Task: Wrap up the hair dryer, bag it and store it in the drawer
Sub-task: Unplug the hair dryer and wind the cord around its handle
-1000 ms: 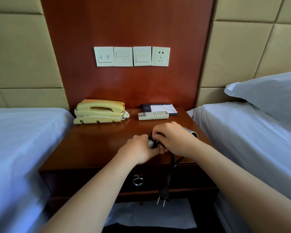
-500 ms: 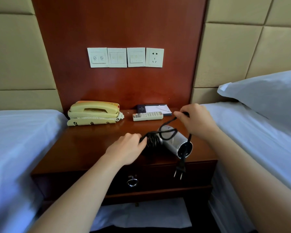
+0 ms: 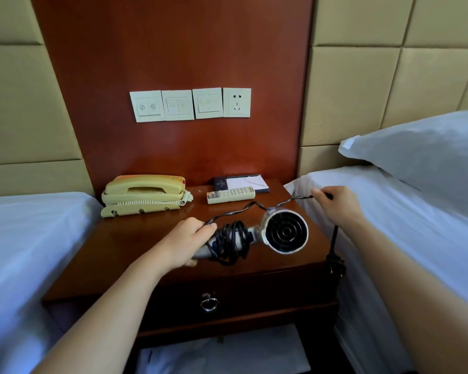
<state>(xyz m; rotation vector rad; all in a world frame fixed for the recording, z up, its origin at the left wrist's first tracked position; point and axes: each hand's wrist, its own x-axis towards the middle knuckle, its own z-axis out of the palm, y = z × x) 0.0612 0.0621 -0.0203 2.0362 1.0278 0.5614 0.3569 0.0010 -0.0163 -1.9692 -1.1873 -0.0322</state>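
A silver hair dryer [image 3: 285,232] lies over the wooden nightstand [image 3: 135,244], its round rear grille facing me. My left hand [image 3: 185,242] grips its handle, where the black cord [image 3: 231,242] is coiled in several loops. My right hand [image 3: 335,203] pinches the free stretch of cord out to the right, above the bed's edge. From that hand the cord drops to the plug [image 3: 335,264], hanging beside the nightstand. The drawer [image 3: 254,295] below is closed, with a metal ring pull [image 3: 209,304].
A cream telephone [image 3: 145,194], a white remote [image 3: 230,195] and a notepad in a dark folder [image 3: 247,182] sit at the back of the nightstand. Beds with white sheets flank it. Switches and a socket [image 3: 237,102] are on the wall. A white sheet [image 3: 227,352] lies below.
My right hand has drawn the cord away from the handle, out to the right. The dryer's barrel has turned so its grille faces me. The plug now hangs at the nightstand's right side.
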